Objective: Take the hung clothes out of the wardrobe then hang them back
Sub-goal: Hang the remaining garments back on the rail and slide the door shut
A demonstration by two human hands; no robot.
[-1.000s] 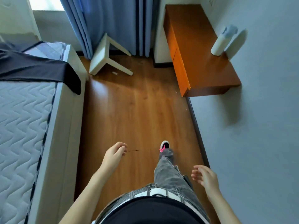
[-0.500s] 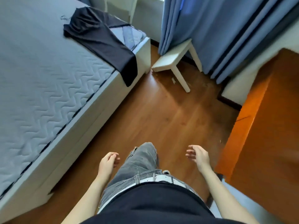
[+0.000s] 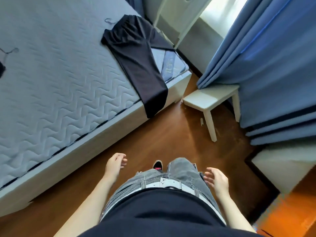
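Observation:
A black garment point(image 3: 136, 60) on a thin wire hanger point(image 3: 108, 21) lies across the far corner of the mattress point(image 3: 56, 79), its lower end draped over the bed's edge. A second hanger point(image 3: 9, 52) with a scrap of dark cloth shows at the left border. My left hand point(image 3: 115, 164) hangs over the wooden floor near the bed frame, fingers loosely curled, holding nothing. My right hand point(image 3: 217, 179) hovers beside my right hip, fingers relaxed and empty. No wardrobe is in view.
A small white stool point(image 3: 210, 98) stands by the bed's corner in front of blue curtains point(image 3: 266, 65). An orange-brown desk point(image 3: 290, 209) edges in at the lower right. Wooden floor point(image 3: 171, 139) runs between bed and stool.
The view has swung left toward the bed, bringing the black garment and a second hanger into sight. Both hands stay low and empty; the grey wall and desk top have slid out of view.

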